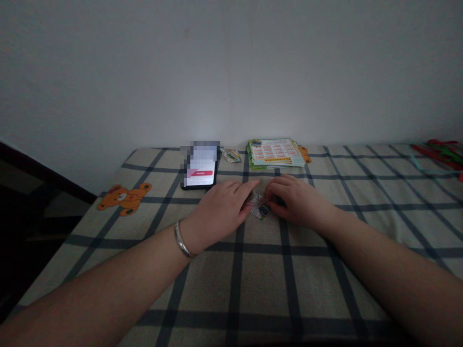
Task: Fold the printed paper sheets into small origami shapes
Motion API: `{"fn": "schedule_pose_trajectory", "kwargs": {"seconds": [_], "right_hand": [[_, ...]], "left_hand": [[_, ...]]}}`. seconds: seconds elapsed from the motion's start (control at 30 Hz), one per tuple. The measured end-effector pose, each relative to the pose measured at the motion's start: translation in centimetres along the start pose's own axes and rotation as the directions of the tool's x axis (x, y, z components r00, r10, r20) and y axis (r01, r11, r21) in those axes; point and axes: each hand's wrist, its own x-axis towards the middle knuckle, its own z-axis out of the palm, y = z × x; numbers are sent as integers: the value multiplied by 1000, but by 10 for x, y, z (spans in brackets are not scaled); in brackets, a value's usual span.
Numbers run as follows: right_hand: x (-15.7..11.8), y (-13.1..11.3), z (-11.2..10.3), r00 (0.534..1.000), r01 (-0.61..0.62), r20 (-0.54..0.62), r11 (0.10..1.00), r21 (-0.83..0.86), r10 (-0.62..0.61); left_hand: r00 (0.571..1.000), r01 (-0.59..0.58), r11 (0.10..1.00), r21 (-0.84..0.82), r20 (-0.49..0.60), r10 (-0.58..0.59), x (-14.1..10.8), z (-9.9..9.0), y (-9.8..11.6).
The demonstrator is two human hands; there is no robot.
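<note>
A small folded piece of printed paper lies between my hands near the middle of the table. My left hand grips its left side between thumb and fingers; a silver bangle is on that wrist. On the other side, my right hand has its fingers curled and pinches the paper's right edge. My fingers cover part of the paper, so its full shape is hidden.
Behind my hands are a lit phone, another small folded paper and a stack of printed sheets. Red and green items sit at the far right. A checked cloth with bear pictures covers the table, against a wall.
</note>
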Motion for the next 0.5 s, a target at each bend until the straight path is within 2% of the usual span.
{"fn": "schedule_pose_trajectory", "kwargs": {"seconds": [0.13, 0.27, 0.4, 0.5], "right_hand": [[0, 0, 0, 999, 29, -42, 999, 21, -28], [-2, 1, 2, 993, -28, -109, 997, 78, 37], [-5, -3, 3, 979, -28, -189, 969, 244, 76], [-5, -7, 2, 973, -49, -191, 924, 379, 130]], "left_hand": [[999, 12, 991, -137, -49, -19, 0, 4, -5], [991, 73, 945, -320, -85, -105, 1, 7, -8], [985, 110, 893, -436, -70, -155, 3, 4, -7], [979, 134, 864, -485, -72, -192, 5, 0, -6]]}}
